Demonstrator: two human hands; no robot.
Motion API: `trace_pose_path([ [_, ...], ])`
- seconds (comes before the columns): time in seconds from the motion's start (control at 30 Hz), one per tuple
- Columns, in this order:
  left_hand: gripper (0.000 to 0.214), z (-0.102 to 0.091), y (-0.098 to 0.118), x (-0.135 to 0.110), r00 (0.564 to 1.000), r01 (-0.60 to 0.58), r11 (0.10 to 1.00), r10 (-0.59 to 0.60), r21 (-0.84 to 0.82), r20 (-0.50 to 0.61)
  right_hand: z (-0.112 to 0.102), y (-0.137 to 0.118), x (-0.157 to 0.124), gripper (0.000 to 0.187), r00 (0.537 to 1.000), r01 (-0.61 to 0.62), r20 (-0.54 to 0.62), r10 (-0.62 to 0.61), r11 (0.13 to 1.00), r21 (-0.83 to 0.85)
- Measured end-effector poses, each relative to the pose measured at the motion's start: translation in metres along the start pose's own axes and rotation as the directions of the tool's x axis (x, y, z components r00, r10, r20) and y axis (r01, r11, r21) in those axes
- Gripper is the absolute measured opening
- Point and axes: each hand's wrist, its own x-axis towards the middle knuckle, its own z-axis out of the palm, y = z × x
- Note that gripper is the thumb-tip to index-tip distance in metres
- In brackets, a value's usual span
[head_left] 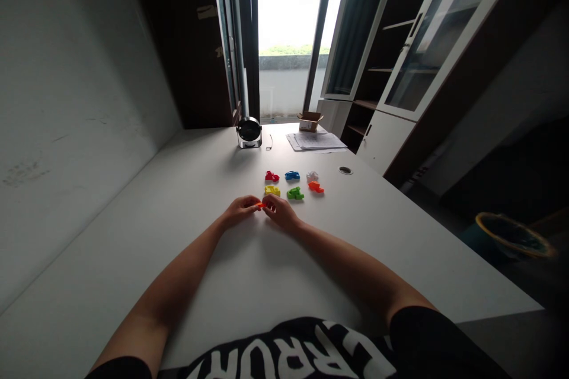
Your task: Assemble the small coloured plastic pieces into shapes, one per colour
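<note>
Between my two hands is a small orange plastic piece (261, 205), partly hidden by fingers. My left hand (240, 209) pinches it from the left, and my right hand (279, 211) has its fingers closed on the other side. Just beyond, small coloured plastic pieces lie in two rows. The far row has a red piece (271, 176), a blue piece (292, 176) and a white piece (312, 176). Nearer lie a yellow piece (272, 190), close to my right fingers, a green piece (295, 193) and an orange-red piece (316, 187). Their exact kind is too small to tell.
On the white table (200, 172), a round black device on a silver stand (249, 132) stands at the back. Papers (316, 141) and an open cardboard box (310, 121) are at back right, near a cable hole (345, 170). A wall borders the left; a bin (511, 235) stands right.
</note>
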Motion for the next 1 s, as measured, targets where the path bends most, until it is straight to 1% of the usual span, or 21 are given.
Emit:
trace_pose_path([
  [0.33, 0.022, -0.004, -0.008, 0.001, 1.0, 0.016, 1.0, -0.016, 0.011, -0.004, 0.001, 0.001, -0.001, 0.01, 1.0, -0.013, 0.01, 0.013, 0.999, -0.046],
  [0.57, 0.026, -0.003, -0.006, 0.001, 1.0, 0.017, 1.0, -0.017, 0.005, -0.025, 0.002, 0.003, 0.0, 0.008, 1.0, -0.027, 0.008, 0.028, 0.997, -0.07],
  [0.8, 0.035, -0.003, -0.006, 0.0, 0.999, 0.028, 1.0, -0.028, 0.001, -0.042, 0.002, 0.004, -0.001, 0.007, 0.998, -0.057, -0.01, 0.056, 0.996, -0.069],
  [1.0, 0.034, -0.002, -0.01, 0.001, 0.998, 0.026, 0.999, -0.027, -0.021, -0.053, 0.001, 0.003, -0.001, 0.003, 0.998, -0.067, -0.023, 0.066, 0.995, -0.078],
])
